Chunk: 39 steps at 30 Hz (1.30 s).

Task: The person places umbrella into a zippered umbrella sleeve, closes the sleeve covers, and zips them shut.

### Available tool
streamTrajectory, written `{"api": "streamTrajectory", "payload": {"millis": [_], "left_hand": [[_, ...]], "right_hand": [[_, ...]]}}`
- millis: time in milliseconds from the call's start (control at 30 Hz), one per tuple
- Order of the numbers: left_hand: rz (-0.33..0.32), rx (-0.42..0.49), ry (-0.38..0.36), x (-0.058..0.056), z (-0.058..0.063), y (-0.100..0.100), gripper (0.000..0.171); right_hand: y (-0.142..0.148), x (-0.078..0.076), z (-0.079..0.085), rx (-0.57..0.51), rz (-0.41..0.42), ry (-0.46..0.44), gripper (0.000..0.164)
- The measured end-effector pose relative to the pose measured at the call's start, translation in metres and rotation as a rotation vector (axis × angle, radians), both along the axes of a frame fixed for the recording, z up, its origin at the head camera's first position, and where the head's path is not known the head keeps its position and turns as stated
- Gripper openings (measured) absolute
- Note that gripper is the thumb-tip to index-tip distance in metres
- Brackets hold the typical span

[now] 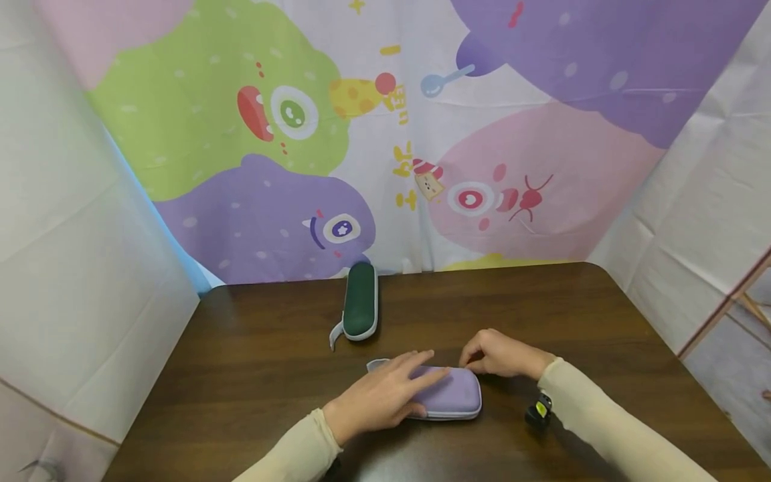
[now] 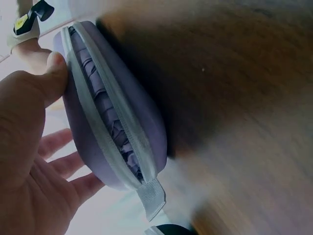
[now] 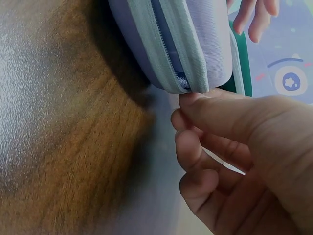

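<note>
A lavender zippered pencil case [image 1: 460, 396] lies flat on the table. Its zip [image 2: 105, 112] runs unfastened along the near side, with dark folds of lining in the narrow gap. My left hand [image 1: 379, 396] rests over the case's left part, fingers spread and nearly straight on top, thumb at the near edge. At the case's far right corner is my right hand [image 1: 498, 355]; its thumb and forefinger pinch at the zip's end in the right wrist view, and the zipper pull itself is hidden by them. A light grey strap [image 2: 152, 196] sticks out from the case's left end.
Farther back stands a dark green case [image 1: 361, 301] with grey trim and a strap, near the back edge of the brown wooden table [image 1: 265, 355]. Behind the table hangs a cartoon-printed cloth [image 1: 391, 234]. Pale sheets [image 1: 90, 221] flank both sides.
</note>
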<state>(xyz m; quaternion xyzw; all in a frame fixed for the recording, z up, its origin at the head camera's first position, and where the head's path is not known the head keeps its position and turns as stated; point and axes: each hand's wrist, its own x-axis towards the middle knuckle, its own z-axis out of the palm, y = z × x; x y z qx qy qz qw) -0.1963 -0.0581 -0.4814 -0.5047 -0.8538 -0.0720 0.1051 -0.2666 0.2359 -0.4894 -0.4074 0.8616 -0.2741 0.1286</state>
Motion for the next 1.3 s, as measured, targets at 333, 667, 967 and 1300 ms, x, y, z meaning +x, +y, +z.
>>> {"api": "streamTrajectory", "payload": {"millis": [333, 667, 967, 1300], "left_hand": [[-0.022, -0.105, 0.095, 0.006, -0.002, 0.004, 0.054], [-0.026, -0.147, 0.082, 0.008, -0.005, 0.007, 0.059], [-0.018, -0.123, -0.009, 0.007, -0.002, 0.008, 0.056], [-0.014, -0.110, -0.028, 0.007, -0.002, 0.009, 0.055]], "right_hand": [[-0.002, 0.000, 0.001, 0.009, -0.015, 0.057, 0.014], [-0.004, 0.002, 0.004, 0.002, -0.026, 0.085, 0.013], [0.002, 0.003, 0.003, 0.034, -0.040, 0.071, 0.010], [0.008, 0.007, 0.000, 0.019, -0.037, 0.079, 0.013]]}}
